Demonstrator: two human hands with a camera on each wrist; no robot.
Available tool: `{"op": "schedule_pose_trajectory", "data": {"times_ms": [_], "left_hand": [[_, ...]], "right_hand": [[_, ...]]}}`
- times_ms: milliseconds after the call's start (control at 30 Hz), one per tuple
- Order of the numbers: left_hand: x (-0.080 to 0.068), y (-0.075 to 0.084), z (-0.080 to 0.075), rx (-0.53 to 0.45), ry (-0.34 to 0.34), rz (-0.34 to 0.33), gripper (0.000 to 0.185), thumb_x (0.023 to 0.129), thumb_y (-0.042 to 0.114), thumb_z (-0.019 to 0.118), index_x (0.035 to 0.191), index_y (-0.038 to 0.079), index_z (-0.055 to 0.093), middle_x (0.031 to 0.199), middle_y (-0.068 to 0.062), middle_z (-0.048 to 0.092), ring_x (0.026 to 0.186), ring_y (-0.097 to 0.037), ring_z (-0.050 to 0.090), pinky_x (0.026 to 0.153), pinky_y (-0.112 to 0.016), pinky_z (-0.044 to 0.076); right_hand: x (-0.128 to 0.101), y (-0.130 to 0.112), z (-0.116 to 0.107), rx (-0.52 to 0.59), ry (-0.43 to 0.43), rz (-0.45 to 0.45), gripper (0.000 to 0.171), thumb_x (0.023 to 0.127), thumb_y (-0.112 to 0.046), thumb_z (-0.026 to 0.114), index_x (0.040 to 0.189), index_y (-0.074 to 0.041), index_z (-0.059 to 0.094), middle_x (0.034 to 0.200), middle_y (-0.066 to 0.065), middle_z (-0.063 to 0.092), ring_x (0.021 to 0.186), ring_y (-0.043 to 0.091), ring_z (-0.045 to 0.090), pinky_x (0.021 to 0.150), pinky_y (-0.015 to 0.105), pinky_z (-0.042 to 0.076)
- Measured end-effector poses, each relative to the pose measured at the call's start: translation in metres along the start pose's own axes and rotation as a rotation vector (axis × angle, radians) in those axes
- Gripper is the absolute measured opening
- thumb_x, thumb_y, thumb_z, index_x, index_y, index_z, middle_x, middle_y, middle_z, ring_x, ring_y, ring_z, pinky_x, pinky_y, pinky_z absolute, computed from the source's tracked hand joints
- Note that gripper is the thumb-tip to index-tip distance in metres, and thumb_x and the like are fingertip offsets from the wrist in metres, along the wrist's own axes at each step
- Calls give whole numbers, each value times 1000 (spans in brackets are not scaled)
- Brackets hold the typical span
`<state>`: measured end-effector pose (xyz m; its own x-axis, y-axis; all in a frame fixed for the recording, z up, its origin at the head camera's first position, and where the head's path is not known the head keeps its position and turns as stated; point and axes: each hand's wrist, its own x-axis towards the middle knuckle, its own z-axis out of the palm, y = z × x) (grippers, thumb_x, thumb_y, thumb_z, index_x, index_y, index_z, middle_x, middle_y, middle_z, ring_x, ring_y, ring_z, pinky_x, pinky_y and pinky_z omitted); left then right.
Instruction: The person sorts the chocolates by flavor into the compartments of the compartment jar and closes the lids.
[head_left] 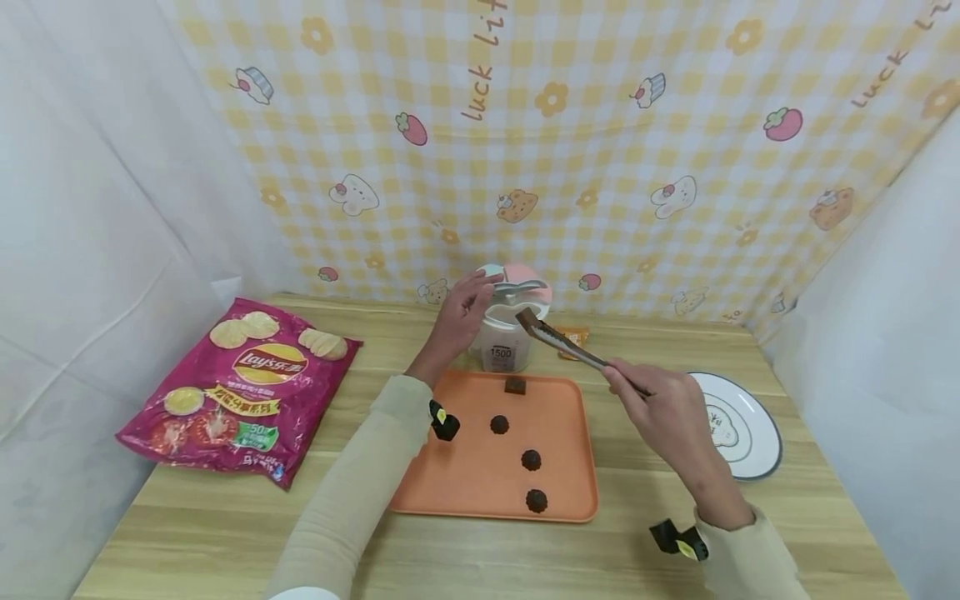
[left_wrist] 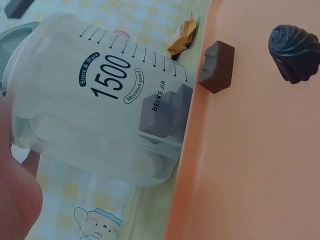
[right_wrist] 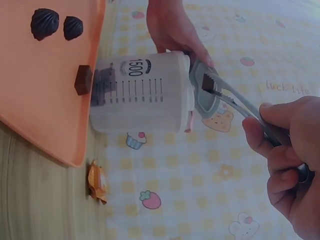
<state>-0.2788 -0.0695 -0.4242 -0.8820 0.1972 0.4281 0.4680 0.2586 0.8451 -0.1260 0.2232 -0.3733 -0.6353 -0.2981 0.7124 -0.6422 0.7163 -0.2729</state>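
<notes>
- Head view: the left hand (head_left: 459,315) sits in the middle of the frame, fingers curled on the lid (head_left: 517,289) of the clear tub (head_left: 501,348).
- The right hand (head_left: 670,411), right of middle, is closed tight around the metal tongs (head_left: 581,354).
- The tongs pinch a brown chocolate block (head_left: 528,321) just over the tub's open top.
- The tub stands on the wooden surface (head_left: 225,533), touching the far edge of the orange tray (head_left: 465,475).
- In the left wrist view, more brown blocks (left_wrist: 167,112) show inside the tub.
- On the tray lie one more block (head_left: 514,385) near the tub and three round dark chocolates (head_left: 531,459) lower down.
- To do this well, I think: keep the lid held back, hold the block right over the hole, then loosen the tongs slowly so it falls in.
- Do not bump the rim, or the block may slip out.
- A chip bag (head_left: 240,387) lies at the left and a white plate (head_left: 738,425) at the right.
</notes>
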Motion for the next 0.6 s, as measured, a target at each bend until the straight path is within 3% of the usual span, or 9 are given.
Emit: {"op": "schedule_pose_trajectory", "data": {"times_ms": [400, 600], "left_hand": [[0, -1, 0, -4, 3, -3, 37, 112, 26, 47, 137, 9, 67, 148, -3, 57, 148, -14, 33, 112, -41, 40], [-1, 0, 0, 11, 5, -17, 38, 112, 29, 46, 139, 11, 66, 150, -4, 54, 148, -14, 33, 112, -41, 40]], "right_hand": [[6, -3, 14, -45, -13, 25, 18, 89, -6, 80, 107, -5, 82, 71, -3, 72, 49, 2, 50, 40, 17, 26], [6, -4, 17, -45, -29, 40, 18, 90, -7, 80, 108, -4, 81, 74, -2, 74, 52, 3, 52, 40, 18, 27]]}}
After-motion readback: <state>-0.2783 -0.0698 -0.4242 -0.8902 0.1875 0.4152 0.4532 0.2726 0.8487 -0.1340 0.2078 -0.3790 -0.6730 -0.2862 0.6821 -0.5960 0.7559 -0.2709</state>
